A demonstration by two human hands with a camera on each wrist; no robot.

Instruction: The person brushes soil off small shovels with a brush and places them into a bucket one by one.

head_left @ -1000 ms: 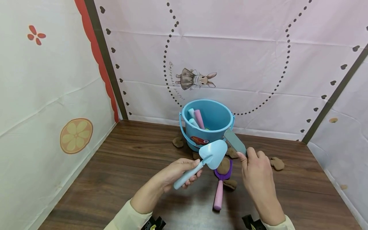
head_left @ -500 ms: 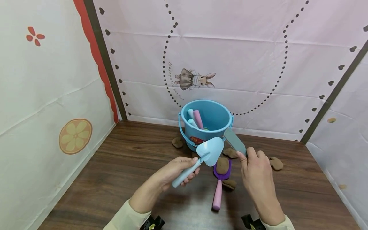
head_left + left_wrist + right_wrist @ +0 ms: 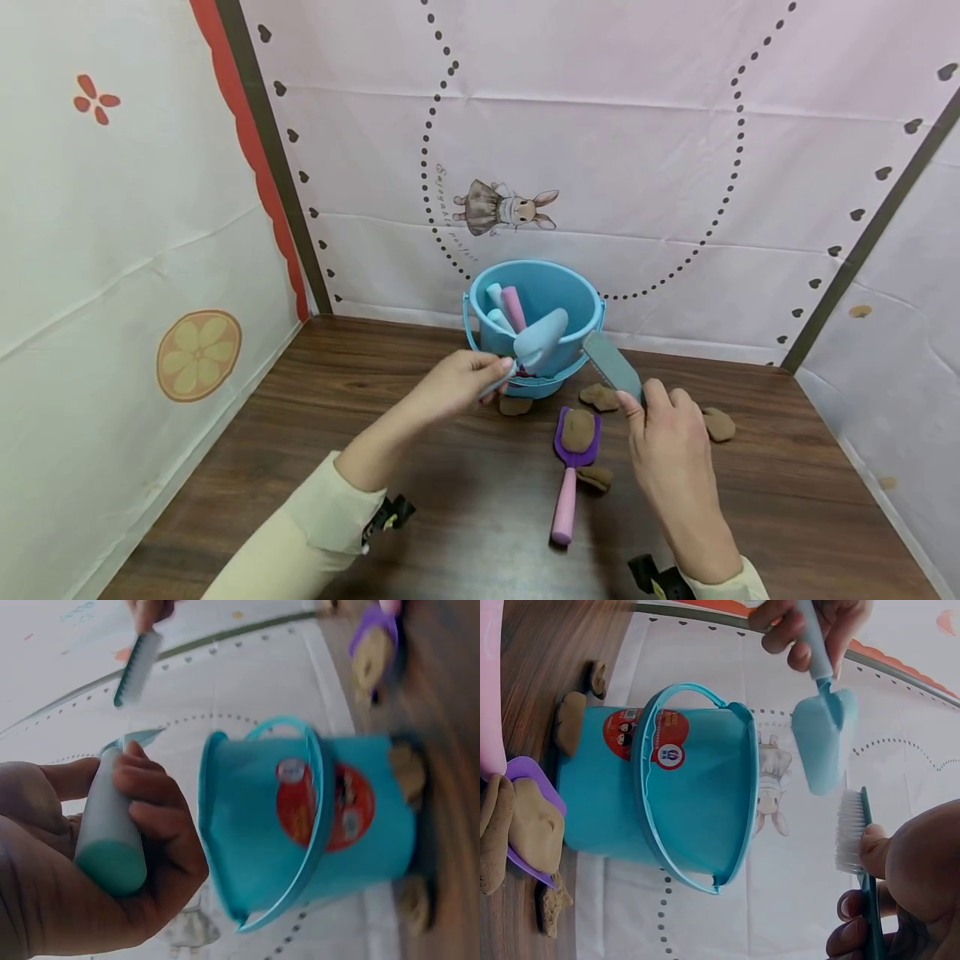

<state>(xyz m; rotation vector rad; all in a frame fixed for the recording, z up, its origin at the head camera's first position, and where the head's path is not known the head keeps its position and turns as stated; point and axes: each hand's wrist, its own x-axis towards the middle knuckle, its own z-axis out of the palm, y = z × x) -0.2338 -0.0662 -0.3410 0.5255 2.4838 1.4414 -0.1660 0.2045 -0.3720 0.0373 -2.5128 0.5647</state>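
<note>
My left hand (image 3: 456, 385) grips the handle of a light-blue toy trowel (image 3: 542, 337). In the head view the trowel's blade overlaps the front rim of the blue bucket (image 3: 600, 810); in the right wrist view it hangs apart from the bucket, above its rim. My right hand (image 3: 671, 467) holds a brush (image 3: 611, 362) with a teal back, right of the bucket. Its white bristles (image 3: 849, 831) face the trowel across a small gap. Inside the bucket stand several tool handles, among them a pink handle (image 3: 513, 308).
A purple toy shovel (image 3: 564, 504) with a pink handle lies on the wooden table (image 3: 450, 533), a brown lump (image 3: 578, 431) on its blade. More brown lumps lie around, one at the right (image 3: 718, 424). A printed cloth wall (image 3: 630, 167) stands behind the bucket.
My left hand has moved forward and up with the trowel, whose blade has turned and come up to the bucket's rim. My right hand and the brush have stayed nearly still.
</note>
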